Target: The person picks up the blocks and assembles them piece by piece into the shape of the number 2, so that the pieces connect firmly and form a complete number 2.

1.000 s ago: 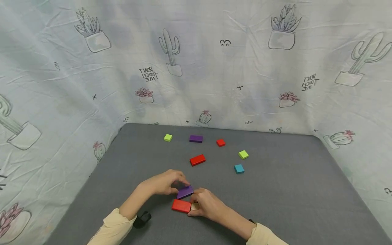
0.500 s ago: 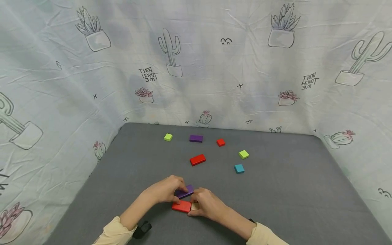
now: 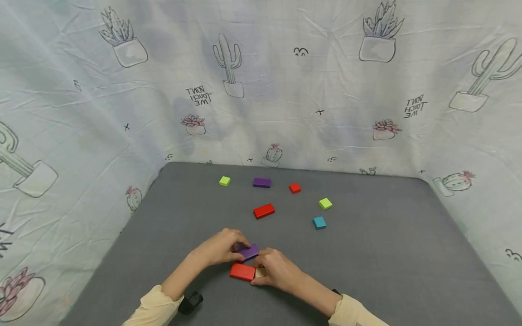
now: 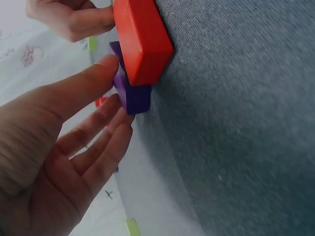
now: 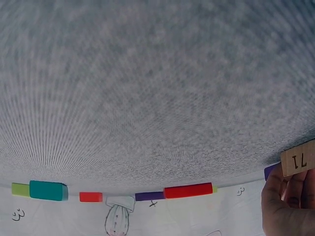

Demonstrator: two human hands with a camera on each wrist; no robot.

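In the head view my left hand (image 3: 220,247) pinches a purple rectangular block (image 3: 250,252) between thumb and fingers. The left wrist view shows the thumb against one face of this purple block (image 4: 134,98) and fingertips at its other side. A red block (image 3: 242,272) lies just nearer than the purple one, at a slant to it. My right hand (image 3: 279,271) grips a small wooden block (image 3: 259,272) set against the red block's right end. In the right wrist view, the wooden block's (image 5: 299,158) side bears a dark printed mark.
Farther back on the grey table (image 3: 391,253) lie loose blocks: red (image 3: 264,211), purple (image 3: 262,183), small red (image 3: 295,188), blue (image 3: 319,222) and two lime ones, right (image 3: 325,203) and left (image 3: 224,181). A cactus-print cloth (image 3: 269,81) hangs behind.
My left hand first came nearer, its thumb reaching the red block's corner, then moved back off it onto the purple block. The right hand stays on the wooden block.
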